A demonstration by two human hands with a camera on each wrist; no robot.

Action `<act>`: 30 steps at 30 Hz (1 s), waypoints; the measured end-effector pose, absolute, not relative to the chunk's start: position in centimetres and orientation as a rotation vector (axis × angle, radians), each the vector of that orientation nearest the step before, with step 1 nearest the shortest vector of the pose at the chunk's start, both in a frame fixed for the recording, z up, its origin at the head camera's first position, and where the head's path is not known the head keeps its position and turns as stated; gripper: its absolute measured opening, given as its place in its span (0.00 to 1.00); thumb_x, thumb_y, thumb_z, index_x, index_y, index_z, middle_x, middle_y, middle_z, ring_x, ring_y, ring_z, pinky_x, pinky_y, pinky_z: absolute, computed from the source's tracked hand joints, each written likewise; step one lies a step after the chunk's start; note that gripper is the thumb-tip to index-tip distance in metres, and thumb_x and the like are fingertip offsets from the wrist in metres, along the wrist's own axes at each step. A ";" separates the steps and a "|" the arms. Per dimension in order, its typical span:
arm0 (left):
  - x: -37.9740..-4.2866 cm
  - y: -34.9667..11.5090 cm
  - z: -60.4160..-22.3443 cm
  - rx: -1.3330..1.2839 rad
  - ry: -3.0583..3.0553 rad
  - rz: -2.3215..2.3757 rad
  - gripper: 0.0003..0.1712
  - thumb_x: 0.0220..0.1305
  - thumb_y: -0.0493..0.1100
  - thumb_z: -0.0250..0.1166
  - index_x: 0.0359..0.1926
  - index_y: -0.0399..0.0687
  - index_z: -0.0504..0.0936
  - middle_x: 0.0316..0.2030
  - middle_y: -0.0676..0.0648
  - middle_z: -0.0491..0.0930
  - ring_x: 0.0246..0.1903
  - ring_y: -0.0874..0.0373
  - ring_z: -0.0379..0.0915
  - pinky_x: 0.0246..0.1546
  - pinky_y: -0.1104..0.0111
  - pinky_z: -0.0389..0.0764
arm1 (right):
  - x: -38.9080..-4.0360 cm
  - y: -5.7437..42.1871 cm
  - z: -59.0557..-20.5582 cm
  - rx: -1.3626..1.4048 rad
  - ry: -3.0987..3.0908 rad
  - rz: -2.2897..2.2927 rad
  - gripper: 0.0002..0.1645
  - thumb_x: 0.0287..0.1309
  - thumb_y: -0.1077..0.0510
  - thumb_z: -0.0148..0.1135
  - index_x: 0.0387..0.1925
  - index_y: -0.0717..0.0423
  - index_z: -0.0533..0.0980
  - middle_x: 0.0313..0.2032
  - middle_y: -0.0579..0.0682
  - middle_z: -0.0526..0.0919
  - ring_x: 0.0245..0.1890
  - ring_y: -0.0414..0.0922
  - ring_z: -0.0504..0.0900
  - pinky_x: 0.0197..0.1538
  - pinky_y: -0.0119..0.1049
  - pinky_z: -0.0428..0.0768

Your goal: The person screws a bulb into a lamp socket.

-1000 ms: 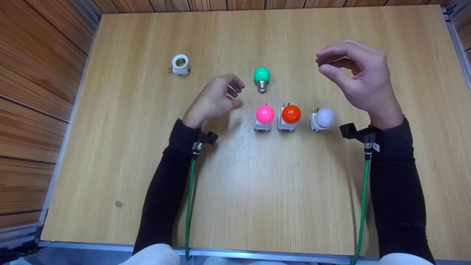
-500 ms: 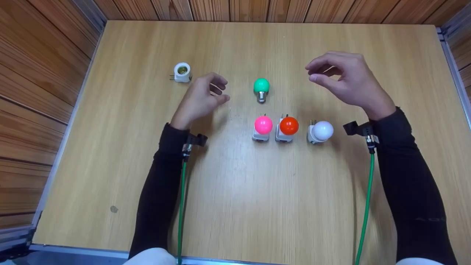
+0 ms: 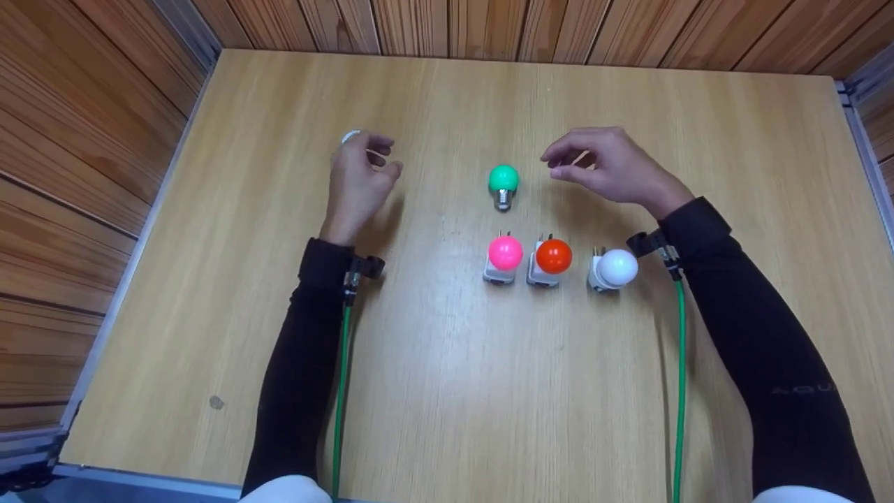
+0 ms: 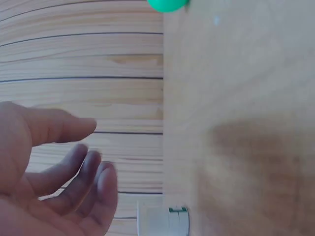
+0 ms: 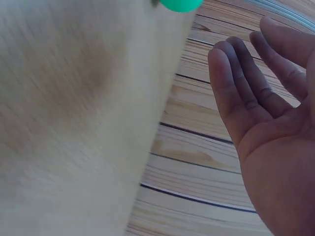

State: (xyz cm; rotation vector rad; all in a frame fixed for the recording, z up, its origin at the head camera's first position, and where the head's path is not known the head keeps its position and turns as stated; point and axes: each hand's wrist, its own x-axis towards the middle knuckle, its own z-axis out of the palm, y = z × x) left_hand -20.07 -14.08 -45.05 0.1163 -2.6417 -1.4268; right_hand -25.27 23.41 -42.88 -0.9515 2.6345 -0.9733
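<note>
My left hand (image 3: pixel 360 178) hangs over the left part of the table, fingers loosely bent with nothing between them. It mostly covers a white lamp socket (image 3: pixel 350 135) in the head view; the left wrist view shows that socket (image 4: pixel 165 220) beyond the fingertips. My right hand (image 3: pixel 607 168) is raised to the right of a green bulb (image 3: pixel 503 179), fingers relaxed and holding nothing. This bulb lies on its side, its metal screw base toward me. In the right wrist view the palm and parted fingers (image 5: pixel 224 78) show, with the green bulb (image 5: pixel 181 4) at the top edge.
Nearer to me stand a pink bulb (image 3: pixel 505 253), a red-orange bulb (image 3: pixel 554 256) and a white bulb (image 3: pixel 617 268), each in a white plug socket. Green cables (image 3: pixel 679 384) run from both wrists. Wooden plank walls (image 3: pixel 482 31) border the table (image 3: pixel 447 391) at the back and left.
My left hand has moved left, over the white socket. The right hand has come left and closer to the green bulb. The camera view has tilted up slightly; the bulbs stay put.
</note>
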 end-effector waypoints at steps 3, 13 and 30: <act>-20.2 -14.2 -45.3 0.143 -2.626 -1.363 0.19 0.66 0.35 0.68 0.58 0.36 0.83 0.53 0.38 0.84 0.49 0.47 0.81 0.52 0.62 0.82 | -25.8 23.1 -43.7 -0.943 2.584 -0.946 0.18 0.72 0.57 0.68 0.60 0.54 0.83 0.54 0.53 0.90 0.49 0.33 0.82 0.54 0.21 0.81; -21.3 -15.0 -46.5 0.260 -2.670 -1.157 0.28 0.64 0.35 0.70 0.65 0.36 0.77 0.63 0.36 0.74 0.65 0.40 0.68 0.63 0.56 0.79 | -27.4 22.0 -44.9 -0.968 2.424 -0.844 0.27 0.71 0.59 0.67 0.69 0.52 0.77 0.65 0.56 0.82 0.59 0.53 0.84 0.66 0.57 0.85; -23.2 -16.5 -47.7 0.416 -2.858 -1.129 0.40 0.70 0.35 0.67 0.78 0.37 0.64 0.70 0.35 0.70 0.74 0.41 0.64 0.77 0.53 0.73 | -28.6 19.6 -45.3 -1.210 2.273 -0.702 0.34 0.72 0.59 0.67 0.76 0.48 0.72 0.75 0.53 0.74 0.76 0.55 0.71 0.80 0.59 0.72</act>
